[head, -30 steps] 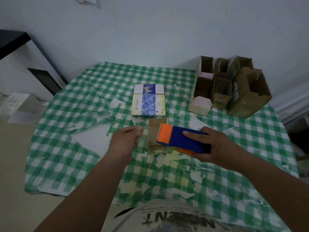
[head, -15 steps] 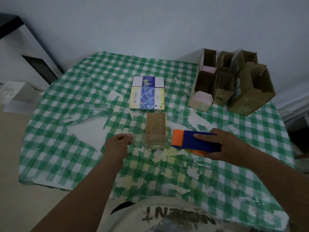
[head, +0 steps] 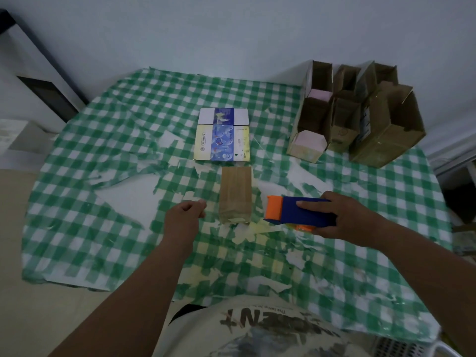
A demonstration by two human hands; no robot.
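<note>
On the green checked tablecloth [head: 123,130], near the middle, a small brown cardboard box [head: 235,186] lies flat. Its long axis runs straight away from the person, with one short end facing them. Just to its right, the right hand [head: 340,217] grips a blue and orange tape dispenser [head: 296,215], fingers laid over the top and thumb underneath. The dispenser's long axis lies crosswise, left to right, and its orange head points at the box's near right corner without quite touching it. The palm hides the dispenser's rear end, and no roll can be seen.

To the left of the box, the left hand [head: 184,217] has its fingers curled, thumb against forefinger. They pinch the end of a faint glossy band of clear tape [head: 235,209] that crosses the near end of the box. In the dim light its edges are hard to trace.

Beyond the box lies a flattened printed carton [head: 222,140], its lettering too small to read. Several open cardboard boxes [head: 360,119] stand clustered at the far right.
</note>
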